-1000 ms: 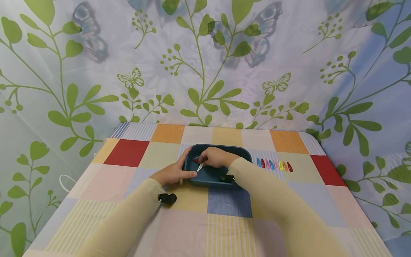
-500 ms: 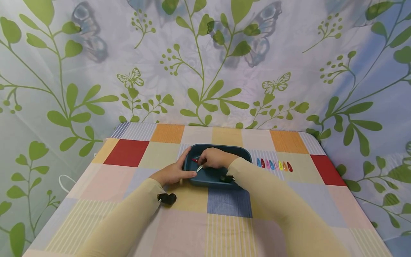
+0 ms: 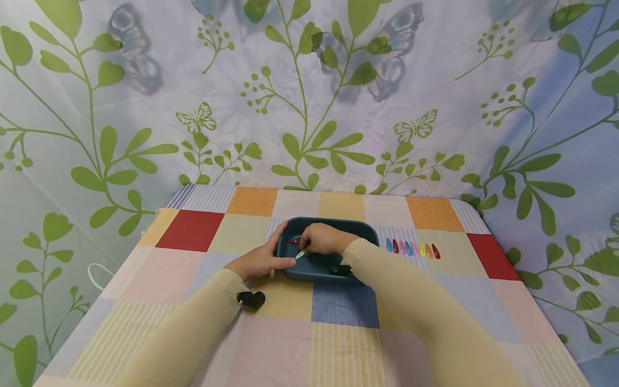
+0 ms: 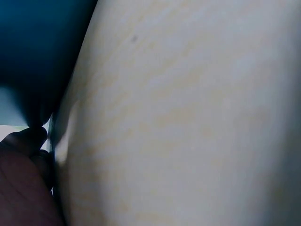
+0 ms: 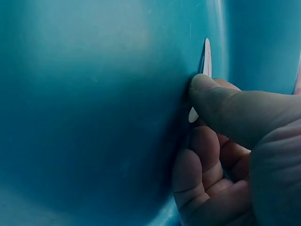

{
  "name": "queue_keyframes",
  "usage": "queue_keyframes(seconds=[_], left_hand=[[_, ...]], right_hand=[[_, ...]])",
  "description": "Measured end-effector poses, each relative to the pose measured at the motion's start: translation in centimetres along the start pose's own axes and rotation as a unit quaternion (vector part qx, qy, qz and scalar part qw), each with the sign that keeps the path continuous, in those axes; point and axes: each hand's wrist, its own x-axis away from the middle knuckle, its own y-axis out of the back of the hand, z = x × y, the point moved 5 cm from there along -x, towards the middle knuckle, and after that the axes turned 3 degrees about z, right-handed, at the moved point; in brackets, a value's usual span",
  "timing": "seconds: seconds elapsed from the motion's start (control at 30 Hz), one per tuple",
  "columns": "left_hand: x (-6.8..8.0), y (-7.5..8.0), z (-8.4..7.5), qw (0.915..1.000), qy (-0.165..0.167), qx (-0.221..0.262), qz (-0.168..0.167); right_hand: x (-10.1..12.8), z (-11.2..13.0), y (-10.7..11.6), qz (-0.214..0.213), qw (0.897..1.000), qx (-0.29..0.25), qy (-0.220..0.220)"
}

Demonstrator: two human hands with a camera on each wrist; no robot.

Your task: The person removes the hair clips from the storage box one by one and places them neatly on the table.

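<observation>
My right hand (image 3: 323, 238) reaches into a dark blue tray (image 3: 333, 278). Between thumb and fingers it pinches a pale snap hair clip (image 3: 300, 255). In the right wrist view the clip (image 5: 207, 59) sticks out beyond the thumb, close to the tray's wall, while the other fingers curl in below. A red hair clip (image 3: 293, 242) lies in the tray, left of that hand. My left hand (image 3: 258, 262) rests against the tray's left end, fingers stretched along the side and thumb at the near corner. The left wrist view shows mostly blurred cloth and part of this hand (image 4: 21, 183).
To the right of the tray, a row of several coloured hair clips (image 3: 409, 248) lies on the patchwork tablecloth (image 3: 271, 344). A black wrist device (image 3: 251, 300) sits by the left cuff. Behind the table hangs a leaf-patterned curtain (image 3: 309, 107). A white cable loop (image 3: 99, 274) shows at the left edge.
The pale clip in my right fingers has turned slightly and shows less of its length below them. The red clip shows a little more to their left. My left hand stays put.
</observation>
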Motion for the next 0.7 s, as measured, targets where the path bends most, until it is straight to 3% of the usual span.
queue_keyframes(seconds=[0.33,0.7], left_hand=[[-0.1,0.0,0.0,1.0000,-0.004,0.000,0.000],[0.2,-0.1,0.0,1.0000,-0.002,0.006,0.001]], right_hand=[[0.4,0.0,0.0,0.015,1.000,-0.025,-0.002],[1.2,0.3,-0.2,0.055,0.996,-0.064,0.031]])
